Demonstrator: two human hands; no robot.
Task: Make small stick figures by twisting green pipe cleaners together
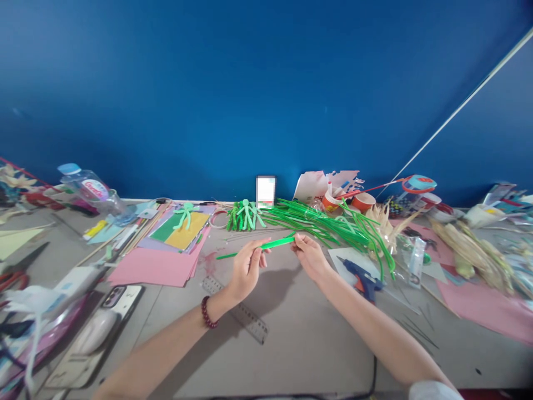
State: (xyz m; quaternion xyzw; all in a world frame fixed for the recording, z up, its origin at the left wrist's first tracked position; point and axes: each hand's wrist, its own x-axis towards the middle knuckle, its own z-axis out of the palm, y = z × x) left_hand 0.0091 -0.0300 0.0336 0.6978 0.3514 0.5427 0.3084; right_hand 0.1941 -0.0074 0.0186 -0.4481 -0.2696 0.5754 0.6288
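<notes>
Between my two hands stretches a long green strip (277, 243), held above the table. Its middle part looks flat and bright, and a thinner dark green end sticks out to the left past my left hand. My left hand (246, 266) is closed round the strip, a beaded bracelet on its wrist. The fingers and thumb of my right hand (308, 254) pinch the strip's right end. Just behind lies a bundle of long green stems (320, 219). Small fuzzy green figures (246, 214) stand left of the bundle.
A clear ruler (250, 322) lies below my left hand. Right of my right arm is a blue glue gun (362, 278). Pink paper sheets (156, 268), a phone (125, 300) with a white mouse (97, 331), and a bottle (94, 189) are at left. A blue wall (250, 100) rises behind.
</notes>
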